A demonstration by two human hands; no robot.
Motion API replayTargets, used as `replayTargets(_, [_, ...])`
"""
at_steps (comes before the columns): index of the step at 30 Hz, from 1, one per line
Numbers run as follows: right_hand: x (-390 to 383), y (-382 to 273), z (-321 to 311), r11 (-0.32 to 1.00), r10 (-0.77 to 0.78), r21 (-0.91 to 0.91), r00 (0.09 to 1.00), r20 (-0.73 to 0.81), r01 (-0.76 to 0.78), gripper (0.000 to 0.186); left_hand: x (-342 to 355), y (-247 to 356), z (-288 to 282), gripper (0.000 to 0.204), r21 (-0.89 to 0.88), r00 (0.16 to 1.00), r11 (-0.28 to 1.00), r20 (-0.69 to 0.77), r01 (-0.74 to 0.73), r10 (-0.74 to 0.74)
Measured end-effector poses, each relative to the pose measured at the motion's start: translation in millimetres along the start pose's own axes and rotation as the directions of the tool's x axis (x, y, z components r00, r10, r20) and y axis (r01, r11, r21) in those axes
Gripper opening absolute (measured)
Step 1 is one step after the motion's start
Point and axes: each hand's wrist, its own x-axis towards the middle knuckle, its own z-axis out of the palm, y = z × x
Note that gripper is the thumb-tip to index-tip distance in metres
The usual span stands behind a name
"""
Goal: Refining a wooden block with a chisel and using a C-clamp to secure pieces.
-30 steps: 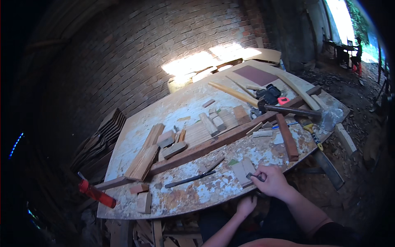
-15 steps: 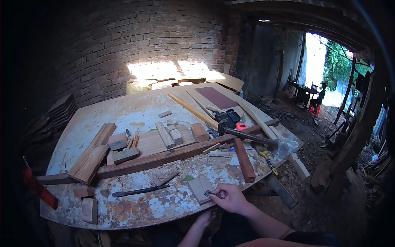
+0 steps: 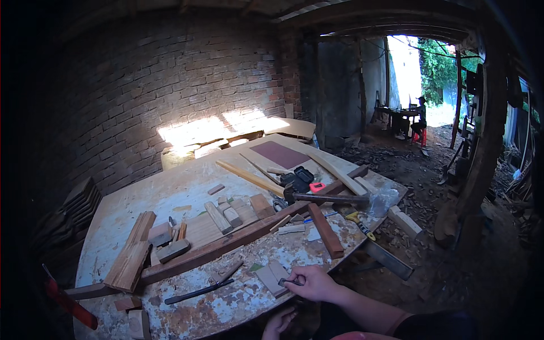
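Observation:
My right hand pinches a small dark metal piece between thumb and fingers. That piece touches a flat, pale grey-brown block near the table's front edge. Below the edge, in shadow, is my left hand; its fingers are loosely bent and no object shows in them. To the left of the block lies a long dark metal bar tool, beside a short wooden-handled tool. A reddish wood block lies beyond my right hand.
A long brown beam crosses the worn table. Around it are a hammer, a yellow-handled brush, a red tape measure and several wood offcuts. A red-handled saw-like tool stands at the left edge. A person sits far off.
The view has swung to the right and up. My right hand still pinches the metal piece at the block. My left hand sits slightly lower, with more of its fingers showing.

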Motion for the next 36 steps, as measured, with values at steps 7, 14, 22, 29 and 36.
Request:
replayTargets(7, [3, 9, 3, 1.0, -0.016, 0.017, 0.999, 0.028, 0.016, 0.018, -18, 18, 12, 0.047, 0.506, 0.982, 0.863, -0.168, 0.006, 0.092])
replayTargets(14, [3, -2, 6, 1.0, 0.008, -0.012, 0.997, -0.075, -0.008, 0.014, -32, 6, 75, 0.05, 0.996, 0.722, -0.084, 0.059, -0.002, 0.69])
replayTargets(22, [3, -8, 7, 0.998, -0.02, -0.053, 0.997, -0.08, 0.016, 0.014, -50, -4, 128, 0.033, 0.998, 0.89, -0.031, 0.055, -0.045, 0.452])
replayTargets(29, [-2, -2, 3, 0.999, -0.027, -0.047, 0.996, -0.091, 0.022, 0.016, -47, -5, 111, 0.036, 0.995, 0.959, 0.002, 0.093, -0.097, 0.269])
replayTargets(36, [4, -2, 1, 0.999, 0.042, 0.006, 0.999, 0.0, -0.042, 0.016, -53, 31, 50, 0.059, 0.988, 0.888, -0.14, 0.012, 0.059, 0.459])
